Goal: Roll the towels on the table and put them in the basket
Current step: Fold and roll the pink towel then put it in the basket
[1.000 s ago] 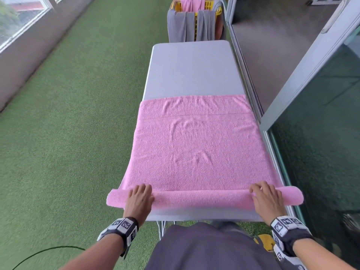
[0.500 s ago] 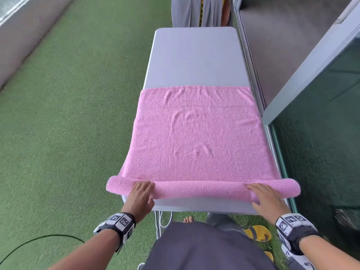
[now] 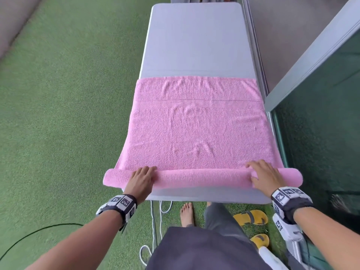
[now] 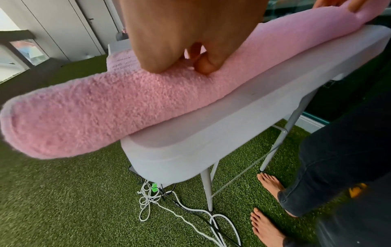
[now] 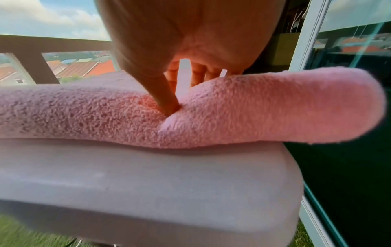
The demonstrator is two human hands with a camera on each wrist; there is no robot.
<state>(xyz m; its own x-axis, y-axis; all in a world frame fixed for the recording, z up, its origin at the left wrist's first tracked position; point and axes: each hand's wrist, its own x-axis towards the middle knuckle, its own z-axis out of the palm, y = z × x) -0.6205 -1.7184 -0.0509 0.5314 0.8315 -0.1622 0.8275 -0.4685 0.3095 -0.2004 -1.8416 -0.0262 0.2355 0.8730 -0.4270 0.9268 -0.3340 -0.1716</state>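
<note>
Head view showed the fluffy pink terry towel (image 3: 196, 129) on the grey plastic worktop (image 3: 196, 41), its 6 o'clock edge rolled, left hand (image 3: 140, 179) and right hand (image 3: 265, 177) pinching that roll, which wanted even, tight pushing toward 12 o'clock.

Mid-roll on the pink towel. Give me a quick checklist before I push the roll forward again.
1. Left hand on the roll: ok, fingers over the top, thumb pressed into the near side.
2. Right hand on the roll: ok, thumb dug in.
3. Roll of the pink towel even across the width: ok, though both ends overhang the table.
4. Flat part ahead smooth: not ok, small wrinkles mid-towel.
5. Table beyond the towel free: ok.
6. Basket ready: cannot tell, it is not in view.
</note>
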